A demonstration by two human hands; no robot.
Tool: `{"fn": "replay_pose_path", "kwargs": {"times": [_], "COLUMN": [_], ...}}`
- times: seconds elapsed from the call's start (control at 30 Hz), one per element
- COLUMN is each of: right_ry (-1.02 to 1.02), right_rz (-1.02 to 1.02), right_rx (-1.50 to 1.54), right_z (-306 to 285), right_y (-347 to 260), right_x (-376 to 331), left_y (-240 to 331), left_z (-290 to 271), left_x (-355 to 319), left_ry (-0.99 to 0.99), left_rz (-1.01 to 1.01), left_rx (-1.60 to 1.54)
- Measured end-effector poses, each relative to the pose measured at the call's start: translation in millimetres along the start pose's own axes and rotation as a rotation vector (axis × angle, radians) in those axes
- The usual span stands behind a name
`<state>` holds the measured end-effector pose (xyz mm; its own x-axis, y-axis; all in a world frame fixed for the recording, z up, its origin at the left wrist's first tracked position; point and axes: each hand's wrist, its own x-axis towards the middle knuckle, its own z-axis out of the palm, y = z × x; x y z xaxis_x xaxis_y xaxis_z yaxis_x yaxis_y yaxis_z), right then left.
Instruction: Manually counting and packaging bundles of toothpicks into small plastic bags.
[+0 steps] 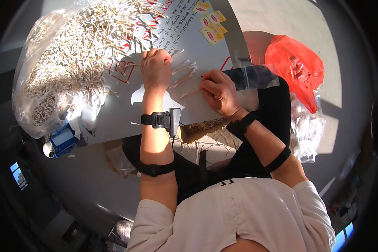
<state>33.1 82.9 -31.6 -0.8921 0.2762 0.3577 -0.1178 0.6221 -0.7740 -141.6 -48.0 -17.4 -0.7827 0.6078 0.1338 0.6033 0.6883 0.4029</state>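
My left hand [156, 69] is curled closed over the table, at the right side of a large heap of cotton swabs [80, 46]. What its fingers hold, if anything, is hidden. Just to its right, several loose cotton swabs [184, 74] lie roughly side by side. My right hand [219, 92] is also closed, with bent fingers. One cotton swab [190, 93] reaches up to its fingertips; whether they grip it I cannot tell. A clear plastic pouch [256, 78] extends from beside that hand past the table's right edge.
The swab heap spills from a clear bag [23, 101] on the printed table [214, 54]. Small yellow packets [213, 30] lie at the far right. A red plastic bag [298, 67] stands beyond the edge. A blue container [64, 138] sits at the left; an open box of swabs [206, 132] is below.
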Motion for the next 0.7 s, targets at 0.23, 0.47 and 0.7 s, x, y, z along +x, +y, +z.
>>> {"fn": "replay_pose_path", "kwargs": {"times": [0.23, 0.47, 0.7], "right_ry": [0.038, 0.025, 0.028], "right_rz": [-0.024, -0.053, 0.02], "right_rx": [0.001, -0.102, 0.025], "right_z": [2, 2, -1], "right_y": [1, -1, -2], "right_x": [-1, -9, -13], "left_y": [22, 40, 11], "left_z": [5, 14, 0], "left_x": [-28, -64, -64], "left_ry": [-0.033, 0.086, 0.312], "left_rz": [0.075, 0.107, -0.09], "left_rx": [-0.068, -0.172, 0.222]}}
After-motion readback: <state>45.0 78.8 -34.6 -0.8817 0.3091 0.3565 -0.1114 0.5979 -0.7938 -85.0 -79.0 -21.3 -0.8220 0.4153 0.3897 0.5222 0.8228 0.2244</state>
